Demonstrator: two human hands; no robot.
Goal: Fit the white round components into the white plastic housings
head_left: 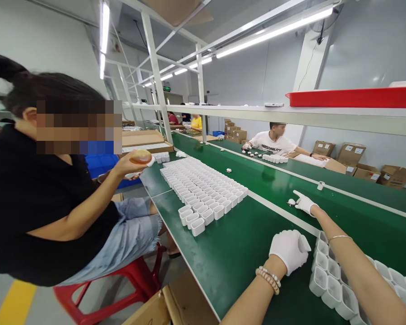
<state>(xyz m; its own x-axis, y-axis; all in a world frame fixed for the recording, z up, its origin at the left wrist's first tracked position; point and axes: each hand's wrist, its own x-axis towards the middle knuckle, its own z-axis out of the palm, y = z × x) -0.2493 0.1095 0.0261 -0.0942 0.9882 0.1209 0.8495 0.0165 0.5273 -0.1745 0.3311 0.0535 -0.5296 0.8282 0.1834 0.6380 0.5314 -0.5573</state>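
My right hand [305,204], in a white glove, reaches over the green conveyor belt with its index finger stretched out and its fingers apart. Right beside its fingertips lies a small white and dark part [291,202]; I cannot tell whether they touch. Nearer to me, my left hand [289,250], also white-gloved, hovers over the green table [243,266] with its fingers curled in. Whatever it may hold is hidden behind the fingers. Small white open cups [332,291] stand in rows under my right forearm.
A large block of white cups [203,183] covers the table to the left. A seated co-worker [54,189] there holds a rounded amber object [140,156]. Another person [274,142] works across the belt. Overhead runs a shelf [243,112] bearing a red tray [355,97].
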